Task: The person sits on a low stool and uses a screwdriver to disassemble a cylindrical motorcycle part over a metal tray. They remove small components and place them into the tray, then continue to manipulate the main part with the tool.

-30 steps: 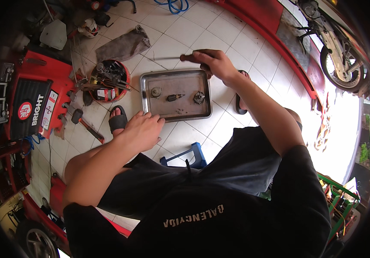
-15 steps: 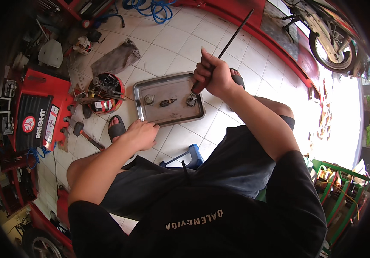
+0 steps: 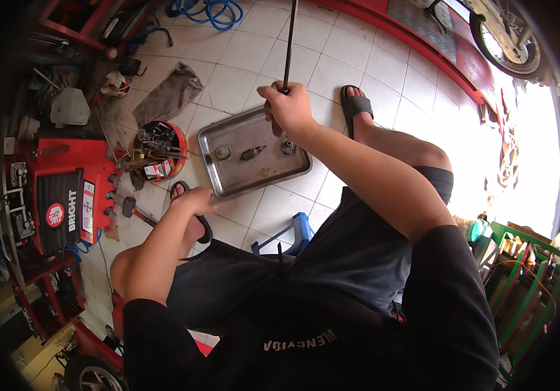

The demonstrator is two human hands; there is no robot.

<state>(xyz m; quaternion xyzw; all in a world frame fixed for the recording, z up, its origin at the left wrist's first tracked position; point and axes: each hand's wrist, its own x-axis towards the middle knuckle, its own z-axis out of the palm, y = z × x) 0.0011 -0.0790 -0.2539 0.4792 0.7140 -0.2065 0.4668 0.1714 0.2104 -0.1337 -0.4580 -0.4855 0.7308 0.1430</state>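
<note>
The right hand is closed in a fist around the handle of a long screwdriver, whose dark shaft points up and away from the person, over the white floor tiles. The hand hangs above the far right corner of a shallow metal tray lying on the floor between the person's feet.

In the tray lie three small metal parts: a round one near the left edge, a slim one in the middle, and a knobby one toward the right edge, just under the fist. They lie loose and apart, and the screwdriver's tip is well away from them, so no part looks worked on at this moment.

The left hand rests, fingers curled, on the left foot's sandal by the tray's near left corner, holding nothing that I can see.

Left of the tray stands a red bowl full of small tools, then a grey rag and a red machine.
</note>
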